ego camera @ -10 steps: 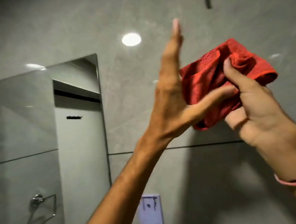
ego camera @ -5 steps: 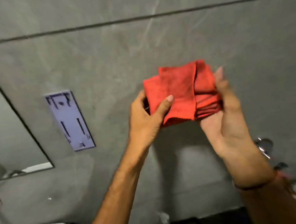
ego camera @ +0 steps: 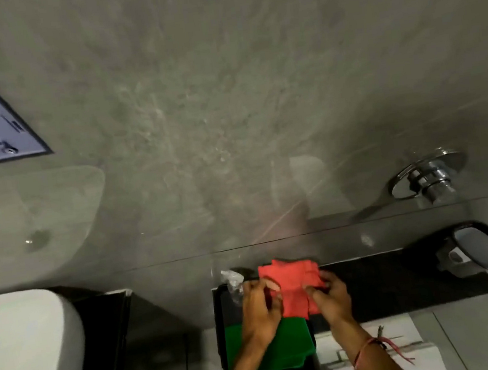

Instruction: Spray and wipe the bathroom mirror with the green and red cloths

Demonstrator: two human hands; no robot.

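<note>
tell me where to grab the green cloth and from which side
Take the green cloth by its near edge, coming from the person's side. It lies flat and folded on the dark ledge, and its far part is covered by the red cloth and both hands, left hand and right hand. A pinch at a near corner looks easiest.

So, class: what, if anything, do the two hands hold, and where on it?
Both hold the folded red cloth: left hand grips its left edge, right hand its right edge.

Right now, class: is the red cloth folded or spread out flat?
Folded. The red cloth shows stacked layered edges, held by the left hand and right hand above the green cloth.
</note>
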